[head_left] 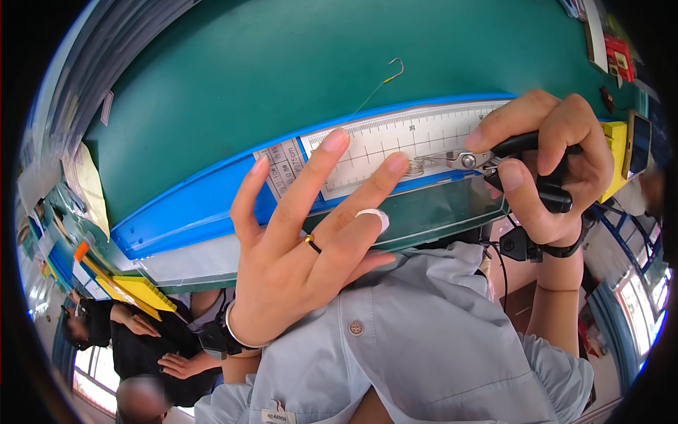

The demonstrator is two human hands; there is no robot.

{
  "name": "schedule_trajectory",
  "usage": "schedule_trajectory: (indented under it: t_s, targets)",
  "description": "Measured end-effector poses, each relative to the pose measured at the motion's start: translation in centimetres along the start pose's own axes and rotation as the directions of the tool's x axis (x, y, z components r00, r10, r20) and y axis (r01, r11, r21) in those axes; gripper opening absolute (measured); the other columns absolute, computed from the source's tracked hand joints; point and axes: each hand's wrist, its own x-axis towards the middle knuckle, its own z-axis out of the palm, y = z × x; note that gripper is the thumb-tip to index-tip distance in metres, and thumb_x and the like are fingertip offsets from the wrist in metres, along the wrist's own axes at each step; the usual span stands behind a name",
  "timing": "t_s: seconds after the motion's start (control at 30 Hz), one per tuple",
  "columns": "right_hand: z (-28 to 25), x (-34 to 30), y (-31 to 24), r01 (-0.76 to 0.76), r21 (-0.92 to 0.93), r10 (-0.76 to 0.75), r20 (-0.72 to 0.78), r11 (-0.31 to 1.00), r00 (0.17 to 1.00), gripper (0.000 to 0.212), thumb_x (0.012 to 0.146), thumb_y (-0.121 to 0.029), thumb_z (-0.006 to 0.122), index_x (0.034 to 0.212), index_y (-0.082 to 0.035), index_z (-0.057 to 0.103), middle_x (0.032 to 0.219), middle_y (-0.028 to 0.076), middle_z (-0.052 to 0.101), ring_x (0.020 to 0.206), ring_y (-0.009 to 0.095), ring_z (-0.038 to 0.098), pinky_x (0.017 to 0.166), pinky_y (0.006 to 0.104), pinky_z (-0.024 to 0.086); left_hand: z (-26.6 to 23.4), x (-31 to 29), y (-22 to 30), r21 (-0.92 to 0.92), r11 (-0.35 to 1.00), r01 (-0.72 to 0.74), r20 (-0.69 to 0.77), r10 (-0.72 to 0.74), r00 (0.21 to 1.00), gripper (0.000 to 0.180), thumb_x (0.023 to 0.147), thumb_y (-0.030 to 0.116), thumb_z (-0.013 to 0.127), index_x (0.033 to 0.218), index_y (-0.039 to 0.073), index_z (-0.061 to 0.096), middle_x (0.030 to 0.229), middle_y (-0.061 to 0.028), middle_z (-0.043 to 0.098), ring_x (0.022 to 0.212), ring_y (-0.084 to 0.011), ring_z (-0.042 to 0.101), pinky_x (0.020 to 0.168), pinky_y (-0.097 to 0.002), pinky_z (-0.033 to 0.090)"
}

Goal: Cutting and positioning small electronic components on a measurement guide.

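Observation:
My left hand [304, 233] is palm down with its fingers spread over a white ruled measuring board [374, 145] in a blue frame. White tape wraps one bent finger. One fingertip touches a small coil [416, 167] of thin line or wire on the board. In my right hand [565, 162] are black-handled snips [470, 161], their narrow metal jaws pointing left at the coil; whether they grip it I cannot tell. Beyond the board lies a fishing hook [397, 68] with a yellow binding, and its thin line runs back toward my left fingertips.
The board rests at the near edge of a green table mat [282, 63]. A yellow block [614, 152] and a phone [638, 145] are at the right. Another yellow piece [145, 293] stands at the left, near a person in black [152, 346]. A red box [619, 56] lies far right.

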Motion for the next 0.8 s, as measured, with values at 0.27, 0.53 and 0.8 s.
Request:
schedule_trajectory:
  t_s: [0.27, 0.53, 0.8]
  targets:
    - [0.2, -0.1, 0.4, 0.053, -0.01, -0.053, 0.038, 0.999, 0.998, 0.03, 0.08, 0.001, 0.066, 0.085, -0.009, 0.039, 0.092, 0.026, 0.07, 0.069, 0.013, 0.059, 0.062, 0.0226, 0.05, 0.2, -0.1, 0.0, -0.02, 1.0, -0.015, -0.022, 0.015, 1.0, 0.054, 0.074, 0.052, 0.075, 0.097, 0.015, 0.043, 0.131, 0.0054, 0.067, 0.142, -0.0315, 0.038, 0.115, -0.0545, 0.022]
    - [-0.3, -0.1, 0.7, 0.024, 0.049, -0.026, 0.027, 0.999, 0.999, 0.032, 0.08, 0.001, 0.067, 0.086, -0.008, 0.038, 0.094, 0.027, 0.069, 0.061, 0.01, 0.055, 0.058, 0.0204, 0.049, 0.2, -0.4, 0.0, -0.007, 1.0, -0.014, -0.072, 0.013, 0.997, 0.057, 0.075, 0.05, 0.079, 0.097, 0.015, 0.039, 0.13, 0.0005, 0.068, 0.139, -0.0362, 0.043, 0.114, -0.0565, 0.025]
    - [0.5, -0.3, 0.0, -0.077, 0.141, 0.088, -0.075, 0.987, 0.993, 0.032, 0.08, 0.001, 0.067, 0.087, -0.008, 0.037, 0.093, 0.027, 0.068, 0.06, 0.01, 0.055, 0.056, 0.0191, 0.049, 0.4, -0.3, -0.3, -0.02, 0.999, -0.04, -0.081, 0.038, 0.996, 0.06, 0.075, 0.048, 0.079, 0.1, 0.016, 0.037, 0.13, -0.0016, 0.068, 0.138, -0.0384, 0.044, 0.114, -0.0579, 0.025]
